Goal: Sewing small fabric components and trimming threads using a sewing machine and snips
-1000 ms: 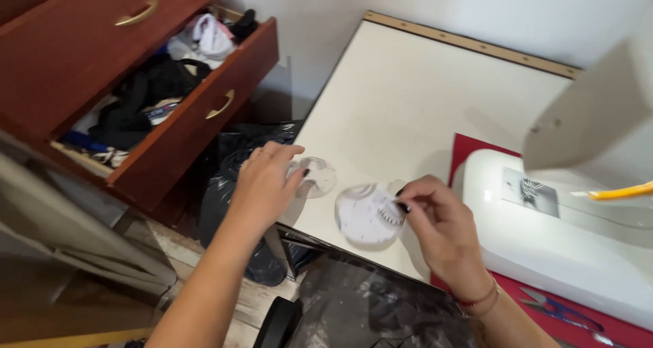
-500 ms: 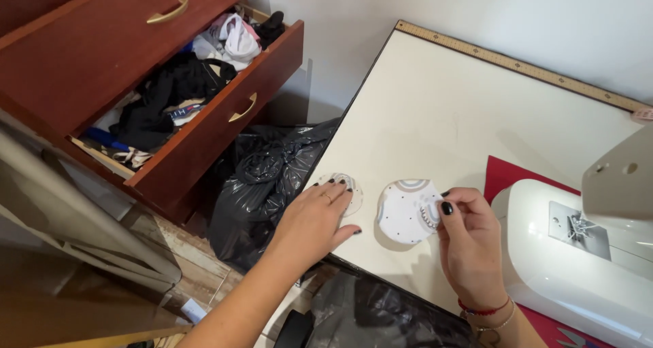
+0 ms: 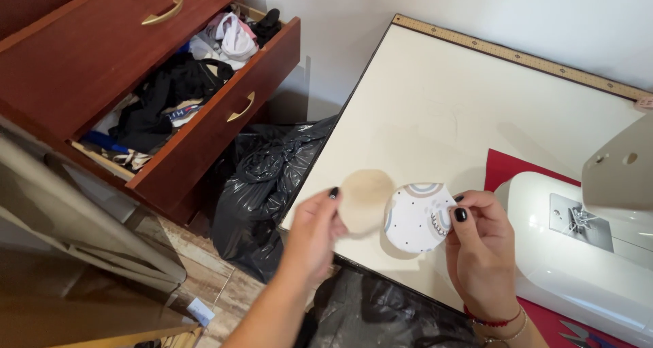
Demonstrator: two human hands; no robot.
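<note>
Left hand point(image 3: 311, 234): fingers narrowly pinched on a plain beige fabric disc point(image 3: 365, 200), raised over the bench point(image 3: 435, 110) edge. Right hand point(image 3: 481, 242): fingers closed on a white patterned disc point(image 3: 418, 217), seemingly lifted. Sewing machine point(image 3: 578, 253) at 3 o'clock; black bag point(image 3: 262, 192) at 9.

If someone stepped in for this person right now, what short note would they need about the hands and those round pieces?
Left hand: lifts the plain beige round piece off the white table.
Right hand: pinches the patterned white round piece at its edge.
The two pieces sit side by side, edges close, not stacked.
White sewing machine is at the right, nothing under its needle.
Done: both pieces in hand. Left: nothing joined yet.
</note>
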